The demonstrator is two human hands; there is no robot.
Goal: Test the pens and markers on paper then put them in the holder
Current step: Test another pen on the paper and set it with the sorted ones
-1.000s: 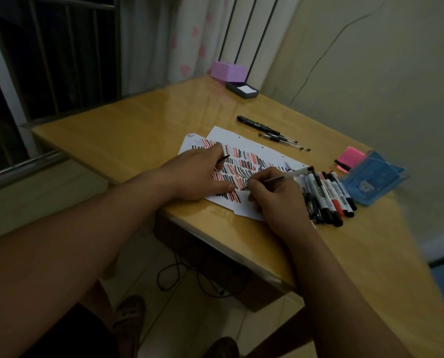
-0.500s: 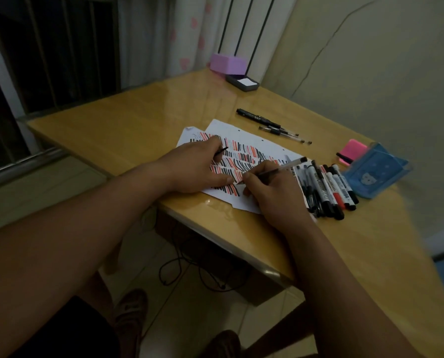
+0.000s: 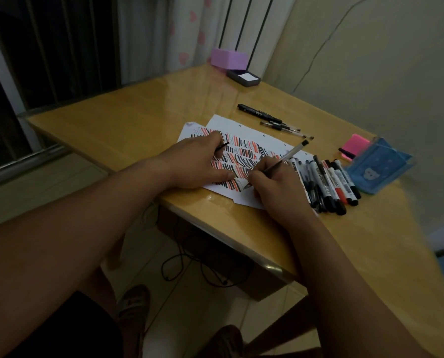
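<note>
A white paper covered in red and black test strokes lies on the wooden table. My right hand grips a clear pen with its tip on the paper's near edge. My left hand lies on the paper and pinches a small black pen cap. A pile of several markers and pens lies just right of my right hand. Further right a blue transparent holder lies on the table.
Two or three black pens lie beyond the paper. A pink sticky-note block sits beside the holder. A purple box and a dark tray with a white card stand at the far corner by the wall. Cables hang under the table.
My right hand has drawn the pen toward the paper's near edge, and the pen now stands steeper. My left hand stays on the paper with the cap.
</note>
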